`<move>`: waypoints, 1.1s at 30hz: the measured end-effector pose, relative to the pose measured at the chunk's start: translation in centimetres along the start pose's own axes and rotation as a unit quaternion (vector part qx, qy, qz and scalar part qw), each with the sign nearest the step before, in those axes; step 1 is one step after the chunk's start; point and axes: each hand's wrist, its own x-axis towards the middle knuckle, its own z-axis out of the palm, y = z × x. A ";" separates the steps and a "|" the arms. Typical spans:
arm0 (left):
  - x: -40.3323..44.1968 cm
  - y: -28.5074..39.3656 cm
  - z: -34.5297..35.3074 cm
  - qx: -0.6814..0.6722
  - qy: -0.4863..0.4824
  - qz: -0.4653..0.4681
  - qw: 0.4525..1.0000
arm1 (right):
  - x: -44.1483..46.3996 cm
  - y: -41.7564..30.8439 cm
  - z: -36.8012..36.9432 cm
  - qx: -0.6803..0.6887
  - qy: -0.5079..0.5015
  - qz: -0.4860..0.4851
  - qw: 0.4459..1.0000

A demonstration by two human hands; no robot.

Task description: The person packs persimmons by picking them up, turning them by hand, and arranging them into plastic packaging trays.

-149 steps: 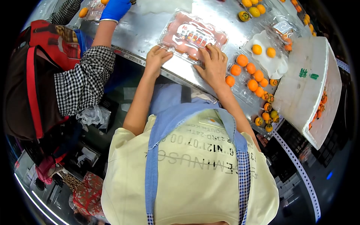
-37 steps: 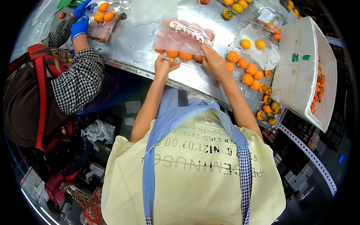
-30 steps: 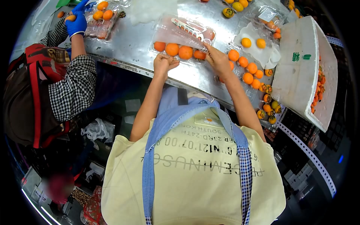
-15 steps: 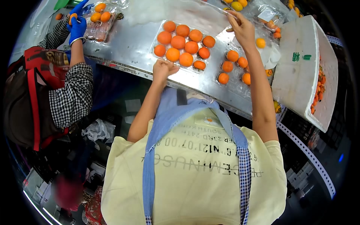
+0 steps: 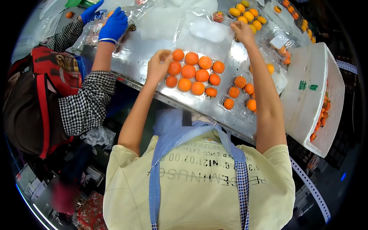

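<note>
A clear tray (image 5: 197,93) of orange fruit in rows lies on the metal table. Its clear lid (image 5: 182,32) is folded back on the far side. My left hand (image 5: 159,66) is beside the tray's far left corner, fingers bent together; what they grip, if anything, is too small to tell. At the lid's far right corner, my right hand (image 5: 243,33) pinches the clear plastic between thumb and fingers. A smaller group of orange fruit (image 5: 240,81) sits right of the tray, partly behind my right forearm.
A co-worker's blue-gloved hand (image 5: 114,26) is over another clear pack at the left. A white foam box (image 5: 306,86) with orange fruit stands at the right. Yellow-orange fruit (image 5: 248,16) lies at the back. The metal table's front edge (image 5: 176,102) runs before me.
The printed lid that covered the fruit has been swung open and back. My right hand has moved up with it. My left hand has shifted from the near edge to the tray's far left corner.
</note>
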 end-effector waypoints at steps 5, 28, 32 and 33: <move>8.2 -2.5 3.5 0.067 0.050 -0.025 0.996 | -0.7 -1.9 0.1 0.016 -0.084 0.153 0.985; 9.8 -1.0 3.1 0.201 0.018 -0.093 0.975 | 4.9 -3.0 4.1 -0.174 -0.050 -0.090 0.979; 10.0 -0.6 3.2 0.200 0.024 -0.106 0.974 | 4.2 -4.3 2.2 0.209 -0.026 0.098 0.973; 10.1 -0.8 3.5 0.199 0.027 -0.104 0.974 | 3.5 -4.7 1.6 0.360 0.013 0.164 0.918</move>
